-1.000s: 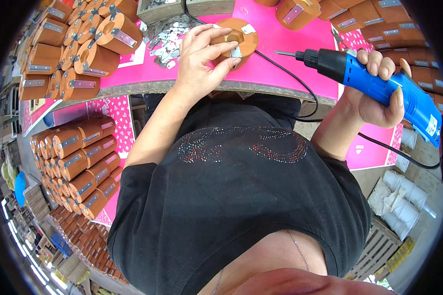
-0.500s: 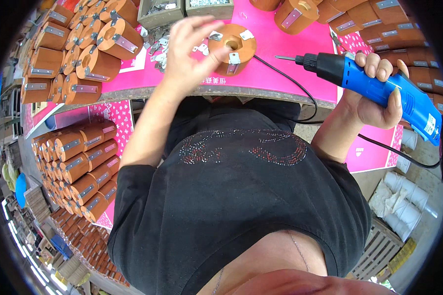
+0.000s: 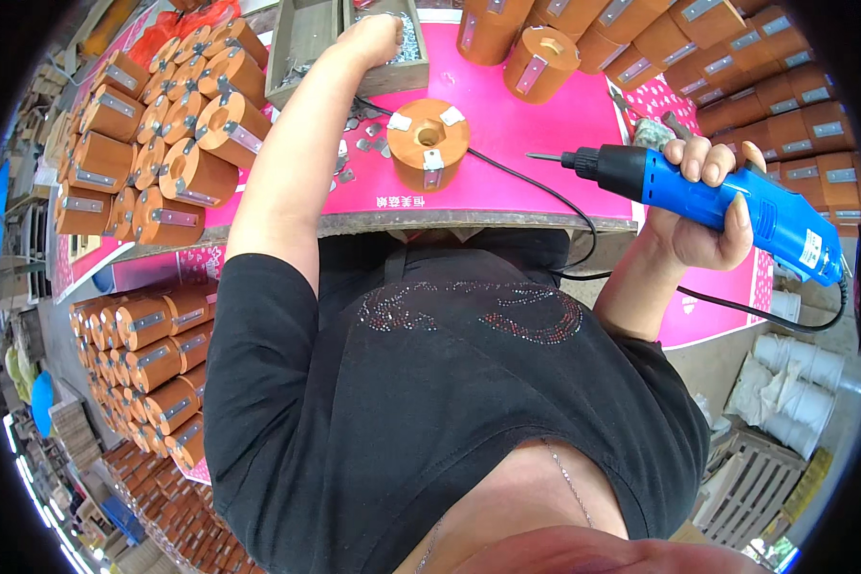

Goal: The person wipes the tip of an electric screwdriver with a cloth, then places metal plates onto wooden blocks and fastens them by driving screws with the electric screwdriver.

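Note:
My right hand (image 3: 713, 206) is wrapped round a blue electric screwdriver (image 3: 737, 206) with a black nose; its bit points left over the table. My left hand (image 3: 371, 40) reaches into a wooden box (image 3: 413, 77) of small metal screws at the far side, its fingers curled in; what they hold is hidden. Between my arms, a round orange-brown wooden block (image 3: 409, 148) stands upright near the table's front edge. It has a hole in its top and metal brackets bent over its rim. Loose metal plates (image 3: 368, 143) lie left of it.
Stacked wooden blocks with metal strips (image 3: 167, 143) rise at the left, and more blocks (image 3: 641, 48) at the back right. The screwdriver's black cable (image 3: 536, 187) crosses the pink tabletop (image 3: 507, 124) behind the middle block and hangs past the table's edge.
My left hand has left the block and moved away from me into the box of screws. My right hand still grips the screwdriver. The view has shifted, so the table sits lower.

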Motion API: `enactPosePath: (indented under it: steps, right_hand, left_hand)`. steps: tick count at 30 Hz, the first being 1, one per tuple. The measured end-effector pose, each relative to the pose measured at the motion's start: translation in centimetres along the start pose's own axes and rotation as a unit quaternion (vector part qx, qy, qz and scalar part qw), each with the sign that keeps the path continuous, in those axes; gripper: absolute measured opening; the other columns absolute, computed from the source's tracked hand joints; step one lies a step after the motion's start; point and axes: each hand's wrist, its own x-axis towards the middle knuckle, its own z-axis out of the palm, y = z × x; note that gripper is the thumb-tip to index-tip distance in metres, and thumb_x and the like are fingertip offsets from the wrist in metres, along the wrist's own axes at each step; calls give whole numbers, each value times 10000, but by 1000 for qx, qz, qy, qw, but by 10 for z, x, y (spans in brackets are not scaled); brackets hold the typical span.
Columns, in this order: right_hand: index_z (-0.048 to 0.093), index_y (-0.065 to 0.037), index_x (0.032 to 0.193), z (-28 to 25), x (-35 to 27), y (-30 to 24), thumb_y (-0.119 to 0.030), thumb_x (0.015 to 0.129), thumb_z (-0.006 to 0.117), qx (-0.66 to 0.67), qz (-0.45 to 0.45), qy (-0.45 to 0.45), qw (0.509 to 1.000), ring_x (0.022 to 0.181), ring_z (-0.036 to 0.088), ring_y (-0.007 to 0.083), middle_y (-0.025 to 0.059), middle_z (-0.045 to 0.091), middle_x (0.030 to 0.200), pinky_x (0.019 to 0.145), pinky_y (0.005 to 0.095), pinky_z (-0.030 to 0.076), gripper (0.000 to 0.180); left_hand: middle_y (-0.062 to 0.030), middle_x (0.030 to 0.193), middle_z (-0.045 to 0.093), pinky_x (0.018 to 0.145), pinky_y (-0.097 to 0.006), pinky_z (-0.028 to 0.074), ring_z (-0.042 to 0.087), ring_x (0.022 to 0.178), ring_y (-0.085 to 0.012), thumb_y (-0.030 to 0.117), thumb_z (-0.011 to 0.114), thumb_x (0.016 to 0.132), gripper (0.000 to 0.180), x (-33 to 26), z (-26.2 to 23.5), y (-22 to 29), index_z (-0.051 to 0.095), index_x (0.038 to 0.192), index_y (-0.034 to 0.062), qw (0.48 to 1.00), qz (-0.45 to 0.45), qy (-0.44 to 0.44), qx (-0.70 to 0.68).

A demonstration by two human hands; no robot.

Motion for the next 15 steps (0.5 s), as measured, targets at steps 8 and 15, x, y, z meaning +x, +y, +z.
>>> enactPosePath:
  steps: [8,15]
  right_hand:
    - [344,2,1177,-4,0,-1,-198,742,433,3,-5,14,1000,719,506,229,121,533,811,709,423,411,487]
    - [343,-7,1182,-3,6,4,-201,752,421,33,-7,-6,999,741,511,236,126,540,826,717,421,416,478]
  left_hand:
    - [-144,821,616,725,-385,462,588,818,-300,112,552,689,167,-7,0,-2,593,845,66,996,47,74,-16]
    - [-67,754,627,611,-285,477,592,655,-136,110,606,710,206,-63,-28,25,607,905,44,942,-6,140,-305]
